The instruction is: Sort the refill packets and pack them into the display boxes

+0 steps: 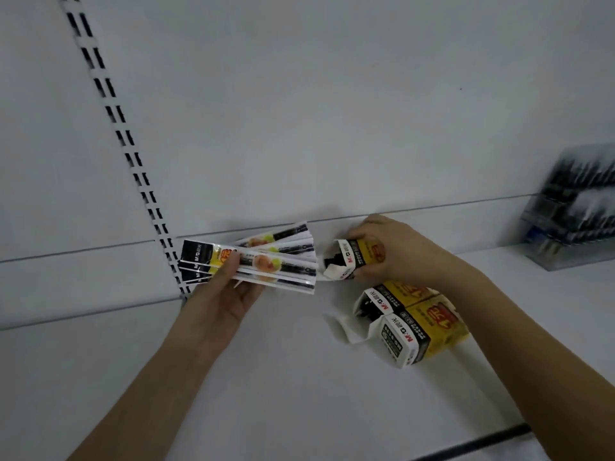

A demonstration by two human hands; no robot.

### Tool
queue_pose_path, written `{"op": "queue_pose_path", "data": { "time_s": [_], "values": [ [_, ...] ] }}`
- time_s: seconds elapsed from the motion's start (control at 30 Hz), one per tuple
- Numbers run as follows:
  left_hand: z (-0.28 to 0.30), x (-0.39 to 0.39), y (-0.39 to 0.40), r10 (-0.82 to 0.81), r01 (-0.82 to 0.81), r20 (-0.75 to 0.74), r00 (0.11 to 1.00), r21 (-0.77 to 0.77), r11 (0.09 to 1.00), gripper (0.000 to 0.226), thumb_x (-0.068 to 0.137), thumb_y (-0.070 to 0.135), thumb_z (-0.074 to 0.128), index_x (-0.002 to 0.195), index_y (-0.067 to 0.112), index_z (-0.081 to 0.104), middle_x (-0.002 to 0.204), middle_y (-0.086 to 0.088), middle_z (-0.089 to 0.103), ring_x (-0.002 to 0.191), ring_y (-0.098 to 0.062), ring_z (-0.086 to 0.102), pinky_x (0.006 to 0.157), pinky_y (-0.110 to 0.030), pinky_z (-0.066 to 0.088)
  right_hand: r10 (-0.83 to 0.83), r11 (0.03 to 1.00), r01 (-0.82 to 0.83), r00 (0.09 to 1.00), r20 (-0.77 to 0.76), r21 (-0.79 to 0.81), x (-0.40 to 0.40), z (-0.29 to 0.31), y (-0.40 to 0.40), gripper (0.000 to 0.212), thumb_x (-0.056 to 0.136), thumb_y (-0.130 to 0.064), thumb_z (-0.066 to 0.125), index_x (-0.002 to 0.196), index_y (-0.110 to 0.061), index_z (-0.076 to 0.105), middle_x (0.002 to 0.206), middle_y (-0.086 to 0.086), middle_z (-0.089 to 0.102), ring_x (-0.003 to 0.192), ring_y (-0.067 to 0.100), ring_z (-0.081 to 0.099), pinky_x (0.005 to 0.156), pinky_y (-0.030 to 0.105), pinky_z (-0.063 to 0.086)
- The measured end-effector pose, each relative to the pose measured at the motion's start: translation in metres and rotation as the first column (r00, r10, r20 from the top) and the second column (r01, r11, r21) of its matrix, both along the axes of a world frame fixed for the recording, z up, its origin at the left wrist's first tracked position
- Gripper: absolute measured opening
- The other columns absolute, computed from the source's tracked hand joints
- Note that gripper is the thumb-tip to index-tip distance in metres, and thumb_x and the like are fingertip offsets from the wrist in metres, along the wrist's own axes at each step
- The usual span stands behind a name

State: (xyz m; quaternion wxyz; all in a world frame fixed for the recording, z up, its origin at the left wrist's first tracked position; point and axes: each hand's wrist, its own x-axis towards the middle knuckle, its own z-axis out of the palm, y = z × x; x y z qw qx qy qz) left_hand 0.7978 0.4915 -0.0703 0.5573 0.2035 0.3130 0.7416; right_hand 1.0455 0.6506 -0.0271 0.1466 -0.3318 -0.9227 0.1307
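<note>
A fan of refill packets (266,261) was gripped in the left hand (221,296) above the white shelf (233,377), close to its back edge. Just right of it the right hand (389,251) clasped an open yellow display box (356,257) — two more boxes (416,324) lay beside each other on the shelf just in front — and a blurred clear rack (572,211) stood at the far right.

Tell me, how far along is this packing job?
Partway, it seems. Two boxes lie on the shelf, at least one open with dark contents showing, so probably filled. The right hand grips a third open box. The left hand holds a fan of packets, not yet packed.
</note>
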Motion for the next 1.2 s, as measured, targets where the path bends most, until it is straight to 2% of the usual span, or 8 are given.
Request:
{"op": "queue_pose_path", "data": {
  "time_s": [0.13,0.23,0.33,0.47,0.63,0.73,0.97,1.2],
  "values": [
    [0.008,-0.01,-0.004,-0.021,0.006,0.093,0.995,0.161,0.987,0.029,0.092,0.022,0.05,0.104,0.014,0.075,0.11,-0.002,0.074,0.095,-0.013,0.073,0.077,-0.025,0.059,-0.039,0.999,0.037,0.96,-0.277,-0.012,0.002,0.019,-0.025,0.051,0.074,-0.034,0.082,0.114,-0.039,0.05,0.079,-0.03,0.056,0.068,-0.006,0.051,0.058,0.009,0.037],
    [0.021,-0.018,-0.01,-0.105,0.07,0.122,0.987,0.26,0.963,0.035,0.104,0.015,0.04,0.136,0.004,0.05,0.131,-0.015,0.062,0.116,-0.027,0.064,0.098,-0.038,0.051,-0.05,0.999,0.054,0.934,-0.355,-0.001,-0.003,0.019,-0.039,0.052,0.072,-0.042,0.081,0.11,-0.04,0.045,0.063,-0.008,0.053,0.062,0.009,0.052,0.054,0.022,0.039],
    [0.04,-0.016,-0.019,0.057,-0.038,-0.051,0.997,0.33,0.943,0.039,0.109,0.012,0.02,0.141,-0.002,0.036,0.143,-0.026,0.047,0.131,-0.04,0.049,0.111,-0.05,0.038,-0.035,0.999,0.047,0.916,-0.399,0.02,-0.009,0.008,-0.044,0.054,0.073,-0.043,0.081,0.107,-0.044,0.04,0.067,-0.012,0.052,0.064,0.011,0.052,0.056,0.024,0.041],
    [0.083,0.013,-0.008,-0.024,0.144,-0.247,0.969,0.478,0.866,0.032,0.092,0.023,0.062,0.122,0.012,0.064,0.125,-0.009,0.067,0.112,-0.024,0.067,0.091,-0.039,0.055,0.021,0.998,0.005,0.912,-0.411,0.061,-0.016,-0.001,-0.047,0.058,0.075,-0.036,0.082,0.116,-0.038,0.042,0.085,-0.05,0.046,0.077,-0.014,0.05,0.066,0.005,0.038],
    [0.099,0.05,0.014,0.135,0.049,-0.397,0.908,0.42,0.906,0.038,0.079,0.023,0.065,0.117,0.02,0.067,0.117,-0.008,0.072,0.108,-0.027,0.069,0.082,-0.036,0.058,0.052,0.994,-0.012,0.921,-0.386,0.107,-0.018,-0.003,-0.047,0.047,0.078,-0.046,0.075,0.119,-0.041,0.052,0.101,-0.033,0.051,0.094,-0.011,0.048,0.071,0.008,0.038],
    [0.089,0.045,0.017,0.124,0.076,-0.46,0.879,0.393,0.916,0.038,0.08,0.024,0.068,0.117,0.021,0.07,0.117,-0.01,0.072,0.109,-0.029,0.069,0.083,-0.036,0.058,0.005,0.999,0.017,0.882,-0.471,0.042,-0.012,-0.004,-0.043,0.042,0.076,-0.032,0.082,0.092,-0.045,0.045,0.088,-0.046,0.048,0.08,-0.018,0.048,0.066,0.003,0.038],
    [0.094,0.024,0.02,0.116,0.099,-0.576,0.809,0.328,0.939,0.052,0.07,0.042,0.084,0.115,0.02,0.072,0.115,-0.013,0.072,0.104,-0.034,0.07,0.078,-0.039,0.06,-0.029,0.994,-0.041,0.803,-0.595,-0.103,-0.003,-0.004,-0.036,0.049,0.081,-0.041,0.076,0.123,-0.033,0.053,0.098,-0.019,0.062,0.084,-0.006,0.056,0.069,0.004,0.04],
    [0.099,0.026,0.035,0.13,0.099,-0.539,0.832,0.376,0.922,0.043,0.074,0.035,0.079,0.115,0.025,0.072,0.118,-0.006,0.072,0.11,-0.028,0.068,0.083,-0.037,0.059,-0.016,0.991,-0.064,0.818,-0.575,-0.118,-0.003,-0.006,-0.036,0.05,0.08,-0.046,0.074,0.12,-0.047,0.046,0.107,-0.026,0.06,0.097,-0.006,0.055,0.074,0.005,0.041]
  ]
}}
